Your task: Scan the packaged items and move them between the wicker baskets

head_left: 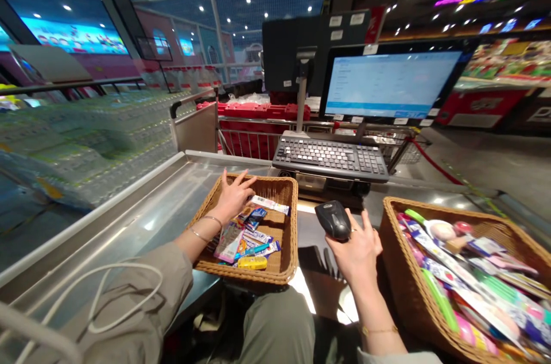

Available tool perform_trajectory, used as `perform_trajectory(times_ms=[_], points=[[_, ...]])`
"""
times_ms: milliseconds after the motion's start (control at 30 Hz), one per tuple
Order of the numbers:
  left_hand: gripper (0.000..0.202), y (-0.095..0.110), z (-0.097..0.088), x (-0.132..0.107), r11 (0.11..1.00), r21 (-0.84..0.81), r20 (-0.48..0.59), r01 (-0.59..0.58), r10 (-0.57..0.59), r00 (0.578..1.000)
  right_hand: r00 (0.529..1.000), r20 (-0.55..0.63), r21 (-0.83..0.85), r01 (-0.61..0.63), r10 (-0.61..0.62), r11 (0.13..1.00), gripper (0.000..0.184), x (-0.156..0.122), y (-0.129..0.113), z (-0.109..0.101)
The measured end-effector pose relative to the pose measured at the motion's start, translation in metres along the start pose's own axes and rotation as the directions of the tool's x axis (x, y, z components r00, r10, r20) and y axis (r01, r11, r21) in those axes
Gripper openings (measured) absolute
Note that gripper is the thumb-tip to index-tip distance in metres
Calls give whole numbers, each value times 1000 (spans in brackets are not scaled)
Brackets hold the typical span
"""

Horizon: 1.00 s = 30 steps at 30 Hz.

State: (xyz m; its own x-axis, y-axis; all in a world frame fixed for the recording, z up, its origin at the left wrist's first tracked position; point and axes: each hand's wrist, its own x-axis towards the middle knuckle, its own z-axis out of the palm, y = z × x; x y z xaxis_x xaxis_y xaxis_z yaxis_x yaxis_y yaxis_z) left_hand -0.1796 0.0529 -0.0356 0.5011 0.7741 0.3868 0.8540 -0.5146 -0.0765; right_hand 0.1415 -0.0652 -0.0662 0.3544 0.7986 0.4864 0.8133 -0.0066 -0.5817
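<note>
1. We are at a shop checkout, behind a stainless steel desk that runs from the near left toward the far side. Past its left edge stands a large stack of shrink-wrapped bottled water.
2. Far ahead, a wire shopping cart carries red crates. In front of it, a monitor on a stand glows with a blue-and-white screen, and a black keyboard sits below it on the far side of the desk.
3. To the right, near us, a full wicker basket is packed with colourful packaged goods. We cannot tell exactly what each one is.
4. Just left of centre, a second wicker basket holds fewer items, including small packets and a yellow packet.
5. Our left grip lies open inside this second basket, its fingers spread toward the far rim. It holds nothing, and a white strip packet lies just beside the fingertips.
6. Our right grip is between the two baskets, curled partly closed around a black handheld barcode scanner. The scanner sits firmly in the grip, its nose toward the left.
</note>
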Motion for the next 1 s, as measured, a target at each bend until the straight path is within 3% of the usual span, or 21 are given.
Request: perform_trajectory(times_ms=[300, 633, 1000], points=[[17, 19, -21, 8, 990, 36, -275, 138, -123, 954, 998, -38, -38, 44, -46, 998, 37, -4, 1, -1], [12, 23, -48, 15, 983, -89, -323, 158, -179, 929, 998, -60, -47, 33, -36, 998, 41, -3, 6, -3], [8, 77, -41, 41, 990, -83, -355, 110, -132, 925, 995, -56, -21, 79, -80, 997, 36, -5, 0, -14]])
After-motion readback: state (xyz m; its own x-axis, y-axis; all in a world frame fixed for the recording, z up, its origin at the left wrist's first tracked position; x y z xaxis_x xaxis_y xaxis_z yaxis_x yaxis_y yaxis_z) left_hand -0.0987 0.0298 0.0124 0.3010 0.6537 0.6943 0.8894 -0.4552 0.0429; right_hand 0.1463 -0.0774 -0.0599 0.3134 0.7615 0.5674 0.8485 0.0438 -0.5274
